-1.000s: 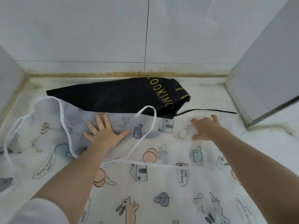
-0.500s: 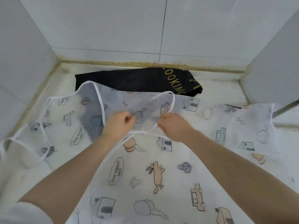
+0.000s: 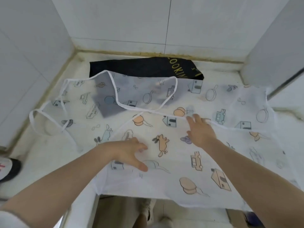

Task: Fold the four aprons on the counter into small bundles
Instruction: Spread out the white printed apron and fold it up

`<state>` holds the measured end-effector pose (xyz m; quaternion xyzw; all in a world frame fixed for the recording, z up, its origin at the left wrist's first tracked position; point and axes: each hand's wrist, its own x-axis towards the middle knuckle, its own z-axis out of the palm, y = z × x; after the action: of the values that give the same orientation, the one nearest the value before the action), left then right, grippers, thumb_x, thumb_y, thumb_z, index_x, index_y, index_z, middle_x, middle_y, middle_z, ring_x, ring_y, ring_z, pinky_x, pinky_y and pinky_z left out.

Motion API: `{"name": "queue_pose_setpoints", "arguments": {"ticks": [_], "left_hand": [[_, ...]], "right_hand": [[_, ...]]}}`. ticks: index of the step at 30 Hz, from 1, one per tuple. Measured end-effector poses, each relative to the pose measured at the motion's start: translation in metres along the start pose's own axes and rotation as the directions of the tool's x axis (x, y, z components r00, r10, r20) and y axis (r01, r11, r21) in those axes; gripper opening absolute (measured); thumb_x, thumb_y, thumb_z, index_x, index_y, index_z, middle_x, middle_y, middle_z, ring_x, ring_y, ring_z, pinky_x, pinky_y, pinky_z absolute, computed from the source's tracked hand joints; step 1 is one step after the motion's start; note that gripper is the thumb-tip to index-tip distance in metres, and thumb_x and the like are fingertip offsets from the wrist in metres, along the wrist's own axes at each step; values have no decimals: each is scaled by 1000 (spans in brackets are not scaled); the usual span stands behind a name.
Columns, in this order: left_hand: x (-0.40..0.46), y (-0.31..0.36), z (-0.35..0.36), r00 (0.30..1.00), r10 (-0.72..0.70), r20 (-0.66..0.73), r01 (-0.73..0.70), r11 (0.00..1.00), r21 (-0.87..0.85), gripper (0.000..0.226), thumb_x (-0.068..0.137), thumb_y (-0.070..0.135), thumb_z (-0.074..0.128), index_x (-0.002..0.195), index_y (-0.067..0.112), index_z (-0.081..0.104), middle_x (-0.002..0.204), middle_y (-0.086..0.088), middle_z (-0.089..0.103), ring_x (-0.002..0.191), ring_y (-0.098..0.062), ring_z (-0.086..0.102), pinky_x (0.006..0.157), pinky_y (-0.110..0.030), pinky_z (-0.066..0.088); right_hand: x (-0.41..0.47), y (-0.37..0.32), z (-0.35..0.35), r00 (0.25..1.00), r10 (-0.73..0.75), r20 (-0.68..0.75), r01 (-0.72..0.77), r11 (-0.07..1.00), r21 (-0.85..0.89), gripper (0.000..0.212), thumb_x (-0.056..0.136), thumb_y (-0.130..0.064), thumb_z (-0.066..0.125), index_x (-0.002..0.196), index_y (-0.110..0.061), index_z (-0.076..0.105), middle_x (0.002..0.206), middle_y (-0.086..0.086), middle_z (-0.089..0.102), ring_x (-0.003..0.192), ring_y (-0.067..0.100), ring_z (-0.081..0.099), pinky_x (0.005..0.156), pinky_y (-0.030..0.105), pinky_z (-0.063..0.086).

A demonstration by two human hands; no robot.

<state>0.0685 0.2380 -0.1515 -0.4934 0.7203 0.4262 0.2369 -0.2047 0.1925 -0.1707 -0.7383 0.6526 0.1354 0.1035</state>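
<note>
Both hands, left hand and right hand, lie with fingers spread, apparently pressing the printed apron on the desk.

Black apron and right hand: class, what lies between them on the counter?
In the head view, the printed apron with its white strap loop lies between the black apron and the right hand.

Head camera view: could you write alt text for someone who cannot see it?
Two bare hands, left hand and right hand, lie open on a white cartoon-print apron spread across a pale counter. Its near edge hangs over the counter front; a black apron with gold lettering lies partly beneath its far edge, by the tiled wall.
</note>
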Motion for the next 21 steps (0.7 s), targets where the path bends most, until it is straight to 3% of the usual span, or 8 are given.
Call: {"name": "queue_pose_setpoints", "arguments": {"ticks": [4, 6, 8, 11, 13, 15, 18, 21], "left_hand": [[5, 16, 50, 994, -42, -101, 54, 992, 115, 87, 80, 73, 44, 146, 43, -4, 151, 4, -32, 139, -23, -29, 115, -52, -8], [13, 15, 67, 980, -56, -189, 90, 980, 179, 80, 85, 71, 35, 142, 47, -15, 146, 3, -41, 135, -24, -36, 111, -56, -15], [18, 12, 74, 965, -61, -255, 125, 962, 242, 80, 86, 70, 34, 140, 48, -20, 146, 2, -42, 136, -25, -35, 111, -56, -16], [22, 15, 69, 942, -80, -325, 175, 946, 273, 76, 88, 67, 32, 144, 44, -15, 151, 0, -33, 140, -27, -26, 113, -57, -9], [26, 23, 62, 921, -74, -383, 204, 929, 310, 71, 92, 62, 30, 147, 38, -6, 156, -4, -20, 143, -31, -13, 114, -57, -3], [31, 34, 56, 884, -45, -466, 220, 918, 329, 63, 94, 54, 34, 147, 30, 10, 155, -10, 4, 142, -33, 7, 114, -56, 4], [33, 50, 51, 819, 10, -573, 191, 938, 288, 55, 93, 42, 47, 140, 20, 27, 140, -10, 30, 131, -29, 29, 111, -45, 20], [27, 55, 52, 762, 180, -623, 43, 944, 327, 27, 93, 29, 49, 116, 18, 40, 114, -6, 47, 101, -23, 45, 84, -31, 40]], "right_hand": [[-42, -19, 1, 965, -245, -92, 260, 941, 215, 23, 96, -25, 45, 117, -15, 45, 116, 2, 51, 101, 20, 51, 81, 33, 43], [-62, -23, 3, 930, -364, 46, 331, 888, 318, 29, 93, -42, 49, 110, -19, 46, 105, -6, 49, 98, 17, 51, 82, 32, 43], [-79, -20, 7, 880, -423, 215, 313, 859, 406, 50, 85, -56, 55, 122, -23, 45, 117, -7, 46, 112, 16, 47, 94, 32, 40], [-106, -9, 23, 846, -428, 318, 296, 873, 388, 96, 76, -61, 64, 149, -33, 9, 156, -5, 11, 143, 15, 14, 115, 36, 20], [-122, -2, 35, 857, -403, 321, 361, 914, 184, 114, 70, -67, 65, 146, -39, -16, 157, -5, -20, 146, 21, -10, 119, 45, 9], [-132, 1, 48, 878, -372, 302, 391, 920, -2, 120, 69, -69, 64, 142, -39, -26, 151, -3, -34, 144, 29, -20, 117, 53, 4], [-140, -4, 59, 902, -336, 272, 389, 906, -169, 112, 75, -57, 66, 146, -36, -18, 152, 0, -33, 144, 36, -14, 113, 59, 14], [-141, -11, 48, 901, -309, 305, 377, 905, -196, 86, 81, -42, 64, 147, -25, 12, 158, 2, -10, 144, 37, 0, 108, 54, 28]]}}
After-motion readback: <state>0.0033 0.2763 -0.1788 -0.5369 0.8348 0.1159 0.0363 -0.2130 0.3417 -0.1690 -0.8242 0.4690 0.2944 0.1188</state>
